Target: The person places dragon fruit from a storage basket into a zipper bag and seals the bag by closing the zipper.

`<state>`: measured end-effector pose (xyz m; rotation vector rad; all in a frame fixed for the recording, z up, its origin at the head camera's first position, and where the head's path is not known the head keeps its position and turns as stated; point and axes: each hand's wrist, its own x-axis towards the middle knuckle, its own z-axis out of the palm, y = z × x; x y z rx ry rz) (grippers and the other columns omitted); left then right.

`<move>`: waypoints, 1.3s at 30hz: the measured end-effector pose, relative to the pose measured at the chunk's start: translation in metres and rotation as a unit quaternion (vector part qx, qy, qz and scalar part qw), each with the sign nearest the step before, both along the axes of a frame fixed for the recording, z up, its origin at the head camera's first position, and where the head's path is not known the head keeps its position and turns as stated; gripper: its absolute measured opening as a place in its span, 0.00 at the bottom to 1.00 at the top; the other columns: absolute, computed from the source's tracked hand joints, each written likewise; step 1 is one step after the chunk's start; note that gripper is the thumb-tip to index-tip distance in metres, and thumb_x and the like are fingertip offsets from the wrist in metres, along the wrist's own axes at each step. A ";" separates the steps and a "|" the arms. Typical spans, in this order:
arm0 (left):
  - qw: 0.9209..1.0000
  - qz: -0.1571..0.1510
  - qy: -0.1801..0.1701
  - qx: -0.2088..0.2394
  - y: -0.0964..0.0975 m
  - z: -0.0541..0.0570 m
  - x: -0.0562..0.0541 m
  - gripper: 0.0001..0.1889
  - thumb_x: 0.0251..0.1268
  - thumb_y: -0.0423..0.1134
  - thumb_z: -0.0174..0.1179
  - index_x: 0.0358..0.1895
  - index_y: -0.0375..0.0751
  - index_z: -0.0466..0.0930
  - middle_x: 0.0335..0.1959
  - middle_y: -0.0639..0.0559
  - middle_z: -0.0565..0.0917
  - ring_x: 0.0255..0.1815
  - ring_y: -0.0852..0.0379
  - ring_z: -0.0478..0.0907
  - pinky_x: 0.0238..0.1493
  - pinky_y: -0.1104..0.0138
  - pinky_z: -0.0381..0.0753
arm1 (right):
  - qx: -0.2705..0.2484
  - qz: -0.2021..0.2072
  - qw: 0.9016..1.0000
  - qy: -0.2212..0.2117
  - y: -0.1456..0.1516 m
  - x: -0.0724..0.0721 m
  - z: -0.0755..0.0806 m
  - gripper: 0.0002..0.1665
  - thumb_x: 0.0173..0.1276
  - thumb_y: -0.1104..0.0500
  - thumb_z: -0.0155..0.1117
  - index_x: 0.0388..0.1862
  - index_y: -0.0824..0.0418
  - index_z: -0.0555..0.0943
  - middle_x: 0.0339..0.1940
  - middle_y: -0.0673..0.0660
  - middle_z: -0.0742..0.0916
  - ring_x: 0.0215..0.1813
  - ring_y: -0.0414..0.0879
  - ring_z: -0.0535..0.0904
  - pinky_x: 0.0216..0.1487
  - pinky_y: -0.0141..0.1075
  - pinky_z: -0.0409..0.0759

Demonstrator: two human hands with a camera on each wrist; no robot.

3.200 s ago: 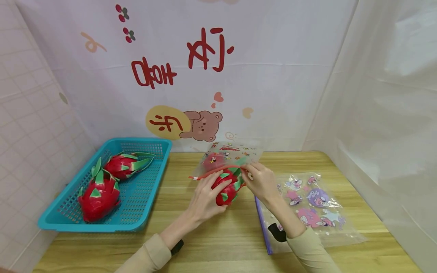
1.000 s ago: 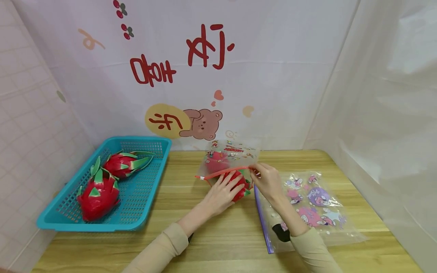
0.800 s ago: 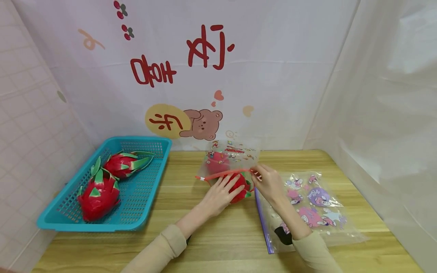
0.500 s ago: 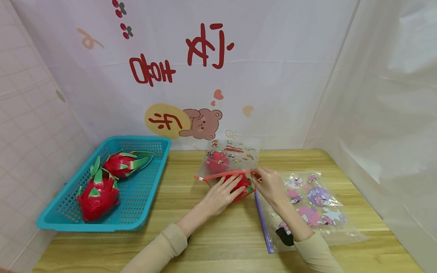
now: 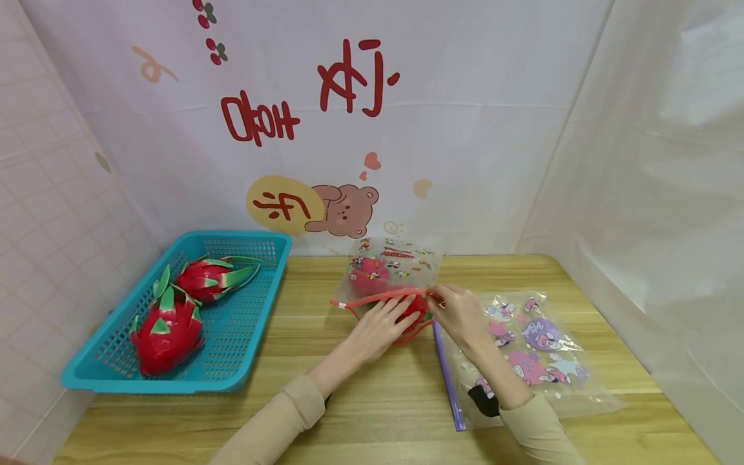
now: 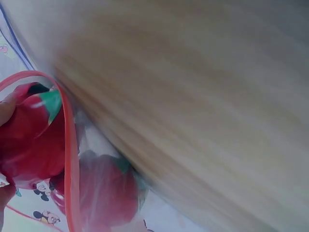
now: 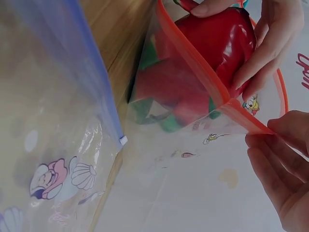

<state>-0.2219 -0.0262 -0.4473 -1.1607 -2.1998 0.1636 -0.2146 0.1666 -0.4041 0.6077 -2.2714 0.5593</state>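
A clear zip bag (image 5: 401,266) with a red-orange edge and small cartoon prints stands at the back middle in the head view. One dragon fruit (image 5: 369,276) shows through its plastic. My left hand (image 5: 374,329) grips a second dragon fruit (image 7: 219,46) in the bag's mouth, thumb on one side and fingers on the other. The red rim (image 6: 71,159) passes around this fruit in the left wrist view. My right hand (image 5: 459,315) pinches the rim's right end between thumb and fingers, seen closely in the right wrist view.
To the left, a blue plastic basket (image 5: 235,349) holds two dragon fruits (image 5: 168,339) with green leaf tips. A flat clear bag (image 5: 581,394) with a purple zip edge lies on the right, under my right forearm. A printed white cloth (image 5: 476,161) hangs behind the wooden table (image 5: 372,426).
The left hand has moved right and pushed the second dragon fruit deeper into the bag's mouth. The rim's lower edge now shows in front of the fruit. The right hand shifted slightly right, still pinching.
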 end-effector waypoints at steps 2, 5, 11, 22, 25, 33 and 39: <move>1.000 -0.002 0.003 -0.007 -0.002 0.001 0.002 0.24 0.58 0.37 0.63 0.60 0.51 0.75 0.65 0.49 0.75 0.66 0.52 0.71 0.62 0.61 0.75 | 0.000 -0.002 1.000 0.004 0.001 0.000 0.000 0.06 0.48 0.71 0.71 0.25 0.64 0.84 0.23 0.58 0.88 0.23 0.46 0.84 0.24 0.32 0.81; 1.000 -0.003 0.002 -0.016 -0.005 0.001 0.004 0.25 0.58 0.36 0.63 0.61 0.49 0.75 0.65 0.49 0.74 0.67 0.52 0.70 0.64 0.61 0.73 | 0.004 0.003 1.000 0.013 0.001 -0.001 0.000 0.06 0.47 0.71 0.71 0.24 0.64 0.85 0.22 0.57 0.88 0.22 0.45 0.84 0.23 0.30 0.81; 0.999 0.010 -0.013 -0.031 -0.003 0.001 0.003 0.27 0.59 0.36 0.62 0.64 0.50 0.72 0.68 0.50 0.71 0.69 0.54 0.68 0.66 0.62 0.71 | 0.011 0.006 0.999 0.031 0.001 0.000 -0.001 0.06 0.45 0.72 0.71 0.23 0.64 0.85 0.21 0.56 0.87 0.20 0.43 0.82 0.22 0.27 0.78; 0.999 0.035 0.009 -0.023 0.007 -0.001 -0.006 0.27 0.58 0.38 0.63 0.63 0.54 0.73 0.66 0.54 0.73 0.67 0.57 0.69 0.64 0.64 0.73 | 0.028 0.004 0.997 0.075 -0.001 0.000 -0.004 0.08 0.45 0.73 0.71 0.25 0.64 0.85 0.22 0.56 0.87 0.20 0.45 0.83 0.20 0.30 0.77; 0.999 0.041 0.014 -0.034 0.007 -0.002 -0.005 0.26 0.59 0.38 0.62 0.64 0.55 0.73 0.68 0.54 0.72 0.69 0.57 0.68 0.66 0.63 0.71 | 0.037 0.006 0.995 0.092 0.001 -0.002 -0.006 0.12 0.46 0.72 0.72 0.33 0.66 0.86 0.29 0.61 0.89 0.25 0.51 0.85 0.22 0.35 0.81; 0.999 0.046 0.004 -0.026 0.010 -0.004 -0.001 0.24 0.62 0.39 0.59 0.63 0.54 0.73 0.68 0.54 0.72 0.69 0.55 0.67 0.67 0.63 0.70 | 0.063 0.024 0.995 0.072 0.005 -0.002 -0.011 0.16 0.49 0.74 0.69 0.40 0.69 0.85 0.34 0.64 0.89 0.32 0.55 0.87 0.29 0.37 0.84; 0.998 0.044 0.031 -0.010 0.016 -0.004 -0.007 0.25 0.60 0.38 0.60 0.62 0.54 0.74 0.65 0.54 0.73 0.67 0.56 0.69 0.65 0.64 0.72 | 0.062 0.032 0.996 0.061 0.005 -0.001 -0.011 0.16 0.50 0.75 0.68 0.41 0.69 0.85 0.32 0.64 0.89 0.29 0.53 0.87 0.27 0.35 0.83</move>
